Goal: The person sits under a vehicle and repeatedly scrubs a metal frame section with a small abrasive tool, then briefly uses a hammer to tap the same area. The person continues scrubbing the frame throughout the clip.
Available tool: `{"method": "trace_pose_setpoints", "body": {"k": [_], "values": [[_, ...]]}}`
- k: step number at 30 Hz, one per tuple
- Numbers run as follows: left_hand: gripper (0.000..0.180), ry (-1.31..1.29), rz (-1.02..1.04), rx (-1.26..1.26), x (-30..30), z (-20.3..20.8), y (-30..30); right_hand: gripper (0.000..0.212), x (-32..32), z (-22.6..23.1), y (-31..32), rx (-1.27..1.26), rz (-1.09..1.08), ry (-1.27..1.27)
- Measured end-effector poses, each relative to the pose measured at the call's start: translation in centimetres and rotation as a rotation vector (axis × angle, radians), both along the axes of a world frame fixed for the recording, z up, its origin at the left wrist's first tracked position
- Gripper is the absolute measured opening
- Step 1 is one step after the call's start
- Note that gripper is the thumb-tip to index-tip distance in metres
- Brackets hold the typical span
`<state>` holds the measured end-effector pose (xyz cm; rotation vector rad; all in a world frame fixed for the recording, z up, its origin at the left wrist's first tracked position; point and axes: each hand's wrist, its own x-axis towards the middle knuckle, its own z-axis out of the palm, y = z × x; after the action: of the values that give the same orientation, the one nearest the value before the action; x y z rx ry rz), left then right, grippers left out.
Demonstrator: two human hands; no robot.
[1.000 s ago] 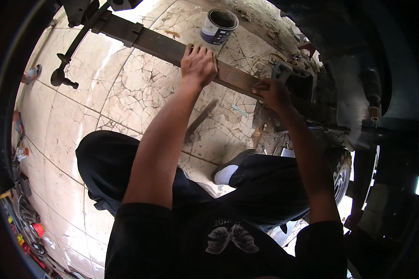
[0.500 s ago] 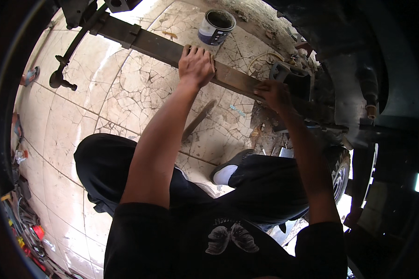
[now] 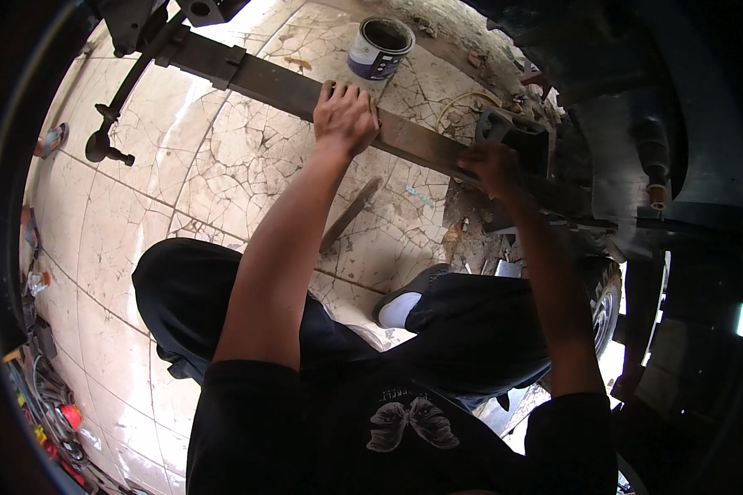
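A long flat steel bar, like a vehicle's leaf spring, runs slantwise across the upper middle, with a clamp band around its left part. My left hand is closed over it, fingers wrapped across its far edge. Farther right, my right hand rests on the same bar with its fingers bent together. That hand lies in shadow, and whatever is between its fingers is too dark to make out. The bar between both hands looks browner and smoother than the left part.
Beyond the bar stands an open paint can. A flat strip lies on the cracked tile floor beneath my arms. A rod with a ball joint hangs at left. Tools and cables lie lower left; a tyre is at right.
My right hand has shifted slightly to the right along the bar. My left hand keeps its grip in the same place, and the whole view has moved a little.
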<state>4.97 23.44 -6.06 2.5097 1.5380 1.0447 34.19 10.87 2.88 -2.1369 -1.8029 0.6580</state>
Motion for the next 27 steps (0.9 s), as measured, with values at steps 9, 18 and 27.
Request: {"method": "trace_pose_setpoints", "body": {"k": [9,18,27], "values": [[0.027,0.037,0.001,0.042,0.4,0.6,-0.1,0.024,-6.7,-1.8,4.0,0.075,0.055,0.011],[0.03,0.046,-0.002,-0.022,0.1,0.1,-0.2,0.029,-0.5,-0.6,-0.6,0.071,0.025,-0.126],[0.029,0.052,-0.005,0.014,0.3,0.6,0.0,0.021,-8.0,-1.7,3.3,0.13,0.046,0.029]]}}
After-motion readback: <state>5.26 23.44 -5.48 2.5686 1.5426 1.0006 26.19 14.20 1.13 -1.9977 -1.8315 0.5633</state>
